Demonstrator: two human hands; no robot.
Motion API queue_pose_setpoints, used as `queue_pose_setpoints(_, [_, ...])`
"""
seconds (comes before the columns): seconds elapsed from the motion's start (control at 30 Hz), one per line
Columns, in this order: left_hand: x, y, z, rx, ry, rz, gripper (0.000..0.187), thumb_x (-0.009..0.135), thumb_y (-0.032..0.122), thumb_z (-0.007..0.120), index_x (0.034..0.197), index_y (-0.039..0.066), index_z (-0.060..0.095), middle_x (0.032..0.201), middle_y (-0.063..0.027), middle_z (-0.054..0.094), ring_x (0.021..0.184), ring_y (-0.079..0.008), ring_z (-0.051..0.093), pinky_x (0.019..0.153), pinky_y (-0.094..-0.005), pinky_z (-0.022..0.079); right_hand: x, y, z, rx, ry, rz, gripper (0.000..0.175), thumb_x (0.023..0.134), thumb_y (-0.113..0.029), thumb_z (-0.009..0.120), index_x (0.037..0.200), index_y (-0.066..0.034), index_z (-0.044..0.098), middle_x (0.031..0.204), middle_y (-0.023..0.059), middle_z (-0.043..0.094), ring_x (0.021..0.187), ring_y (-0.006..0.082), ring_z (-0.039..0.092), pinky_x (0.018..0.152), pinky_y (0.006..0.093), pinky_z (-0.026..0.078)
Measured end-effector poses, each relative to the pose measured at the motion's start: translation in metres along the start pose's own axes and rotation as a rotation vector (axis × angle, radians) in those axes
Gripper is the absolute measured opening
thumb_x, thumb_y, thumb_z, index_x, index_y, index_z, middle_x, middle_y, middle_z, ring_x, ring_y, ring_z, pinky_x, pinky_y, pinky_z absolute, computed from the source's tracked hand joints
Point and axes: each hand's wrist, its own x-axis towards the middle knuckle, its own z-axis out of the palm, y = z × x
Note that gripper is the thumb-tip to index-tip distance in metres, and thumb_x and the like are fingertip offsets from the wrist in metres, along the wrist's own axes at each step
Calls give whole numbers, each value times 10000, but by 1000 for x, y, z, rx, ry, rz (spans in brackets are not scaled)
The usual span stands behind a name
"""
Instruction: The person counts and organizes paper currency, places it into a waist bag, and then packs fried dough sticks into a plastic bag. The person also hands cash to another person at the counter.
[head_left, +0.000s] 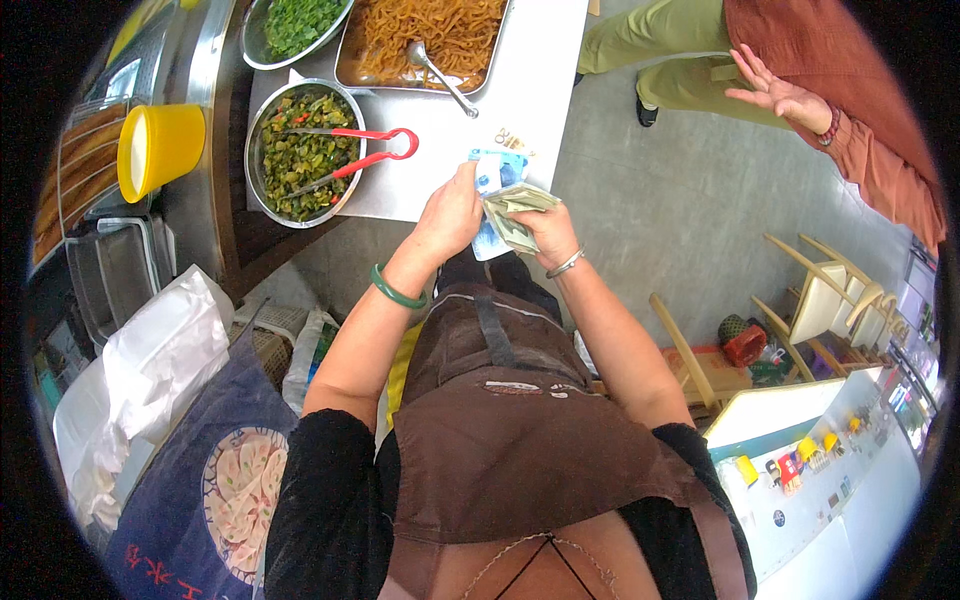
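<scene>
My left hand (452, 212) grips blue banknotes (491, 246) at the near corner of the white table (405, 191). A folded bundle of greenish banknotes (525, 199) is in my right hand (553, 231), right against the blue ones. Just past the notes, a brownish printed patch (510, 139) shows on the tabletop; I cannot tell whether it is another note. To the left, red-handled tongs (375, 154) rest in a steel bowl of chopped green vegetables (306, 150), their handles sticking out over the table.
A metal tray of brown noodle-like strips (427, 30) holds a spoon (442, 79). Beside it is a bowl of chopped greens (304, 26). A yellow cup (161, 152) stands left. At right, another person's open hand (787, 94) reaches out. Wooden chairs (810, 300) stand lower right.
</scene>
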Motion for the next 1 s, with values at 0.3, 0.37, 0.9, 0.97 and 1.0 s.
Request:
queue_pose_setpoints(0.3, [7, -29, 16, 242, 172, 167, 197, 815, 155, 624, 969, 45, 571, 909, -156, 613, 855, -362, 598, 714, -449, 482, -18, -9, -11, -58, 127, -83, 252, 735, 96, 605, 980, 45, 632, 932, 104, 672, 815, 176, 653, 730, 289, 533])
queue_pose_setpoints(0.37, [7, -26, 17, 238, 154, 167, 191, 821, 162, 628, 974, 53, 590, 911, -163, 602, 849, -371, 582, 730, -443, 467, -22, -17, -13, -61, 105, -44, 273, 731, 99, 591, 996, 49, 629, 942, 105, 672, 826, 177, 653, 735, 290, 532])
queue_pose_setpoints(0.9, [-16, -5, 4, -140, 81, 183, 100, 821, 75, 601, 860, -18, 598, 852, -158, 592, 800, -331, 587, 711, -371, 468, -1, -1, -8, 85, -113, 30, 337, 743, 37, 608, 1080, 33, 611, 1026, 97, 659, 884, 185, 648, 777, 305, 533])
queue_pose_setpoints(0.97, [-14, -3, 5, -93, 121, 144, 112, 808, 86, 623, 822, -21, 594, 837, -167, 597, 793, -327, 591, 700, -366, 466, 0, 3, -8, 119, -94, 40, 331, 751, 37, 608, 1082, 33, 610, 1025, 97, 658, 876, 185, 649, 769, 305, 536])
queue_pose_setpoints(1.0, [-13, -3, 5, -65, 141, 124, 122, 802, 92, 634, 803, -22, 592, 830, -171, 599, 789, -325, 593, 695, -363, 465, 0, 3, -7, 141, -98, 27, 329, 754, 35, 609, 1083, 33, 610, 1026, 98, 658, 876, 185, 650, 769, 306, 536])
